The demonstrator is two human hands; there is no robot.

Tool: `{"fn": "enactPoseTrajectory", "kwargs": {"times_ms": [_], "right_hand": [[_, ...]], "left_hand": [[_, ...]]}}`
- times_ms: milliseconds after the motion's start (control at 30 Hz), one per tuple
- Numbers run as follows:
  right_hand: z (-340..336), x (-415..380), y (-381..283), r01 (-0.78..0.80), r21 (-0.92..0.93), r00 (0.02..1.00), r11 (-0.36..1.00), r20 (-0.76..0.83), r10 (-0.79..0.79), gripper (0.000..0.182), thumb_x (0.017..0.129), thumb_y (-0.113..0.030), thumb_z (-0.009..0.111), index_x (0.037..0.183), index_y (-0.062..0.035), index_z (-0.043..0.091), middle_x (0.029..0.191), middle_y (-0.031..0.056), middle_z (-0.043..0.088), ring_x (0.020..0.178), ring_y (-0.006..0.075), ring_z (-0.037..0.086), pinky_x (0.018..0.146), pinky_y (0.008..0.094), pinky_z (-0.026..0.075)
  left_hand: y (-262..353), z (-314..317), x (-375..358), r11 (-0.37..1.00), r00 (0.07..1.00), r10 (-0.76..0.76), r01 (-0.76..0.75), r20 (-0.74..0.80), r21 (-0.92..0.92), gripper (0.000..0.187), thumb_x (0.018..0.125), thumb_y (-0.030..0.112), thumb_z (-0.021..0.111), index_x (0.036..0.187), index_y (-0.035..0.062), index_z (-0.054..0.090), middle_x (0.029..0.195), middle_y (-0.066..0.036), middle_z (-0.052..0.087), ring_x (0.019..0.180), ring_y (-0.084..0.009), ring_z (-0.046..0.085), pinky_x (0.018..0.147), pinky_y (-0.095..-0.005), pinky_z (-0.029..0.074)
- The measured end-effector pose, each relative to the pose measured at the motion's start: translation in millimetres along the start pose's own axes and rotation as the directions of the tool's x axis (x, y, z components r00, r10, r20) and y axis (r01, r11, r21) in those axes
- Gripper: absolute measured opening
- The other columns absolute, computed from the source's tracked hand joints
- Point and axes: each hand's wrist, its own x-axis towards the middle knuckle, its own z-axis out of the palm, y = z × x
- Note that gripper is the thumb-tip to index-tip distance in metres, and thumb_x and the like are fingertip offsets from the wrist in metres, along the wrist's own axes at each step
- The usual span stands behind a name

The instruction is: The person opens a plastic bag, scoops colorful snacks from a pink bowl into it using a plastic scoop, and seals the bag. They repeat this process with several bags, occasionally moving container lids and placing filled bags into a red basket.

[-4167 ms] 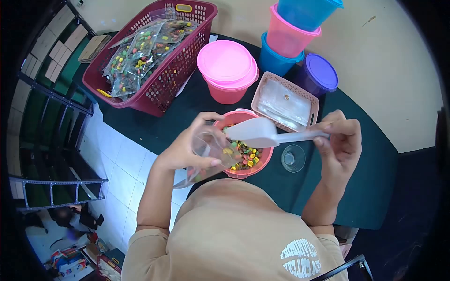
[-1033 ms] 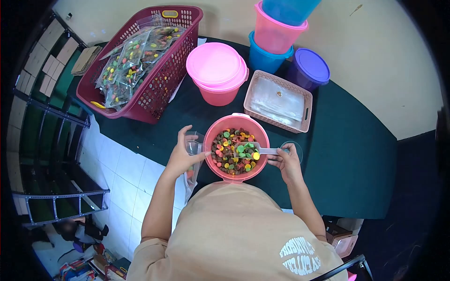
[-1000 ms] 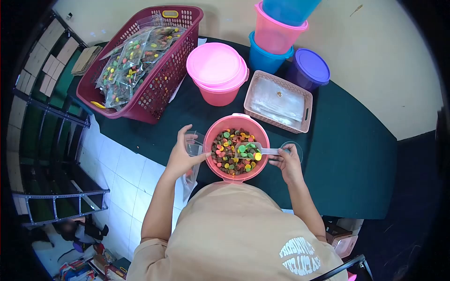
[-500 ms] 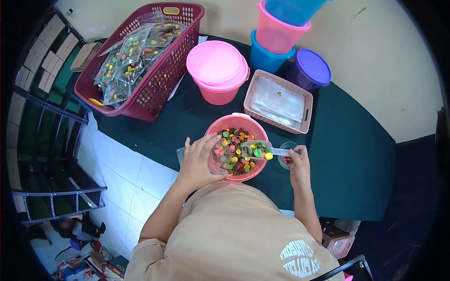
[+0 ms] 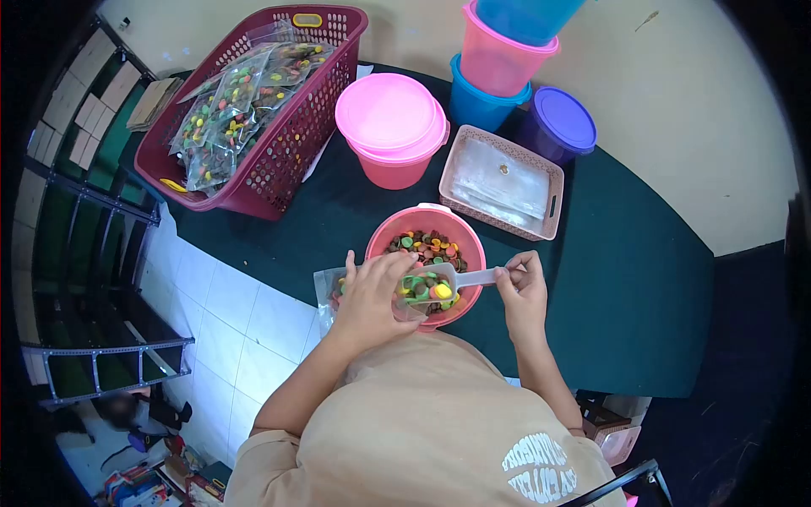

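Note:
My left hand is closed around a clear plastic bag, whose mouth faces right over the pink tub. Some colourful button-shaped pieces show inside the bag. Between thumb and fingers, my right hand grips the handle of a translucent scoop. Green, yellow and brown pieces fill the scoop, and its front end is at the bag's mouth, partly behind my left fingers. Below both hands, the tub holds a heap of the same brown, green, yellow and red pieces.
A maroon basket full of filled bags stands back left. Beyond the tub are a lidded pink container, a beige tray of flat clear bags, a purple-lidded container and stacked tubs. Dark green cloth covers the table.
My right hand has carried the loaded scoop left, bringing its front to the bag's mouth. My left hand has shifted slightly right, and more of the bag shows at its left.

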Motion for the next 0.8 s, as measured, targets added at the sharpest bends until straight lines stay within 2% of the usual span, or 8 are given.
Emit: {"fn": "enactPoseTrajectory", "kwargs": {"times_ms": [133,200,233,300,567,667,733,800], "right_hand": [[14.4,-7.8,-43.7,0.018,-0.051,0.999,0.999,-0.034,-0.02,0.018,0.084,0.002,0.062,0.093,-0.0048,0.048,0.077,0.0052,0.06,0.07,0.0124,0.056,0.07,0.0273,0.041],[13.0,-6.1,-53.4,0.586,-0.339,0.81,0.736,0.278,-0.516,0.024,0.074,0.004,0.067,0.091,-0.0056,0.054,0.075,0.0052,0.059,0.076,0.0203,0.056,0.078,0.0367,0.041],[13.0,-4.2,-63.3,0.584,-0.338,0.811,0.737,0.277,-0.516,0.024,0.074,0.004,0.067,0.091,-0.0056,0.054,0.075,0.0052,0.059,0.076,0.0203,0.056,0.078,0.0367,0.041],[14.8,0.5,-88.5,0.846,-0.178,0.513,0.502,0.529,-0.676,0.028,0.066,0.004,0.07,0.089,-0.0077,0.06,0.078,0.005,0.058,0.081,0.0248,0.054,0.081,0.0425,0.038],[30.9,8.1,-121.3,0.845,-0.118,0.448,0.521,0.687,-0.572,0.024,0.071,-0.004,0.072,0.094,-0.0097,0.066,0.084,0.0068,0.053,0.08,0.0249,0.048,0.081,0.039,0.036],[9.5,8.0,-120.5,0.77,-0.103,0.619,0.629,0.357,-0.7,0.024,0.07,-0.002,0.074,0.091,-0.0086,0.063,0.086,0.0067,0.058,0.083,0.0239,0.052,0.078,0.037,0.038],[-7.6,10.8,-111.4,0.683,0.239,0.7,0.69,0.055,-0.712,0.026,0.084,-0.002,0.065,0.105,-0.0078,0.051,0.083,0.0057,0.059,0.076,0.0161,0.051,0.073,0.0302,0.041],[-35.9,16.3,-105.0,0.673,0.305,0.725,0.674,-0.093,-0.682,0.025,0.089,-0.003,0.061,0.106,-0.0073,0.045,0.085,0.0077,0.059,0.08,0.0146,0.052,0.074,0.029,0.043]], "left_hand": [[3.4,-2.0,1.4,1.0,1.0,0.025,-0.025,-0.006,-0.001,0.097,0.055,0.033,0.085,0.137,0.0143,0.037,0.133,-0.011,0.047,0.124,-0.0304,0.045,0.11,-0.0591,0.021],[5.8,-10.6,6.3,0.964,0.997,0.048,-0.031,0.058,-0.265,0.1,0.055,0.029,0.086,0.138,0.0101,0.034,0.128,-0.013,0.051,0.121,-0.0296,0.049,0.108,-0.046,0.033],[7.8,-18.0,9.9,0.964,0.997,0.049,-0.031,0.06,-0.264,0.1,0.055,0.029,0.086,0.138,0.0101,0.034,0.128,-0.013,0.051,0.121,-0.0296,0.049,0.108,-0.046,0.033],[12.3,-38.8,19.8,0.813,0.965,0.067,0.095,0.254,-0.575,0.103,0.054,0.025,0.087,0.138,0.0064,0.031,0.122,-0.012,0.055,0.118,-0.026,0.053,0.102,-0.0357,0.039],[0.4,-58.5,49.1,0.344,0.866,0.397,0.168,0.305,-0.924,0.107,0.055,0.028,0.086,0.141,0.0072,0.025,0.119,-0.013,0.055,0.115,-0.0251,0.053,0.103,-0.0384,0.037],[-4.4,-60.1,49.7,0.367,0.882,0.389,0.116,0.266,-0.923,0.112,0.055,0.028,0.087,0.142,0.0085,0.019,0.119,-0.019,0.053,0.116,-0.0294,0.053,0.1,-0.0424,0.039],[-12.9,-61.3,41.2,0.297,0.894,0.354,0.172,0.276,-0.939,0.111,0.055,0.029,0.086,0.142,0.0085,0.02,0.12,-0.018,0.054,0.115,-0.0281,0.053,0.098,-0.0416,0.042],[-30.4,-61.7,31.6,0.225,0.916,0.306,0.196,0.26,-0.955,0.111,0.056,0.035,0.085,0.142,0.0107,0.02,0.119,-0.018,0.055,0.112,-0.0301,0.056,0.093,-0.0431,0.046]]}}
